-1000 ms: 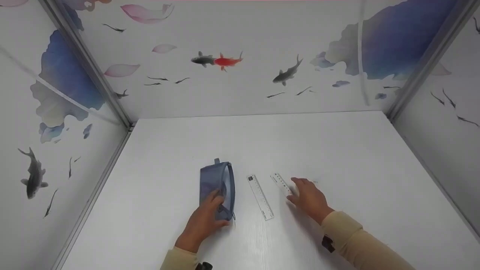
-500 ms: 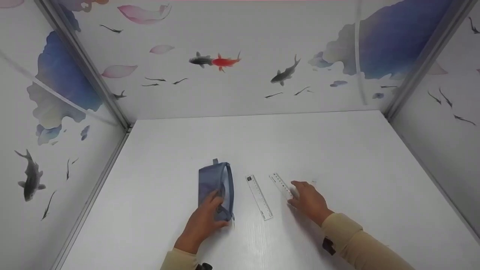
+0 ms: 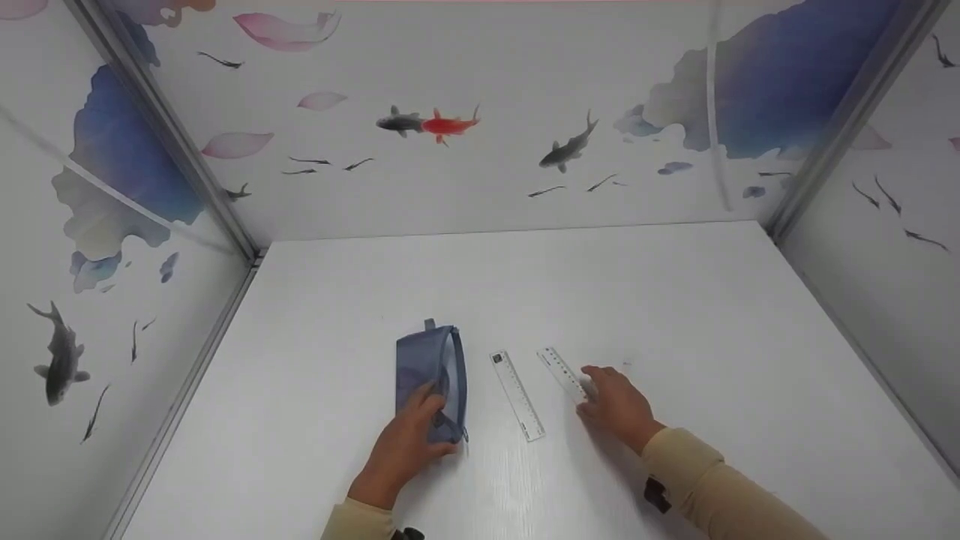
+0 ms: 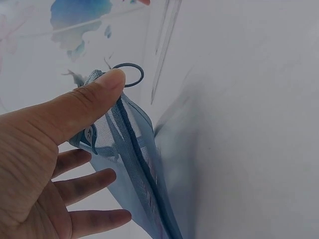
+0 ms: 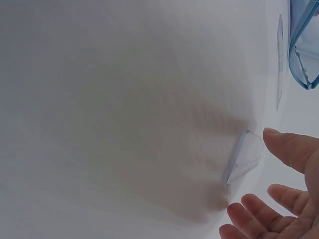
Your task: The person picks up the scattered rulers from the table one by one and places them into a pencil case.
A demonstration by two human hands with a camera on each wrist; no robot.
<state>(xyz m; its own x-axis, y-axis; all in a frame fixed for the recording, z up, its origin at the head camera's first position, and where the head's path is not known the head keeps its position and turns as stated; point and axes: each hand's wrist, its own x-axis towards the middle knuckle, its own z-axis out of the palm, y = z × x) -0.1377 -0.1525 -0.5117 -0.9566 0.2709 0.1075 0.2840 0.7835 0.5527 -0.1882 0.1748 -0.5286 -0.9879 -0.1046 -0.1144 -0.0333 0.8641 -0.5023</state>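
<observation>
My left hand holds the near end of an unzipped blue pencil pouch against the table. In the left wrist view, the thumb presses beside the zipper, close to a dark ring; the index finger is hidden while other fingers spread beneath. To its right lies a clear ruler. A second clear ruler lies at a slant, its near end between the thumb and fingers of my right hand. The right wrist view shows these fingers loosely bent around the ruler's end, without a plain grip.
A faint mark, possibly on something transparent, shows on the white table just beyond my right hand. Walls printed with fish stand at the back and on both sides.
My right hand has drawn slightly toward me along the slanted ruler, baring more of it. The left hand and pouch look unmoved; the whole view has shifted a little.
</observation>
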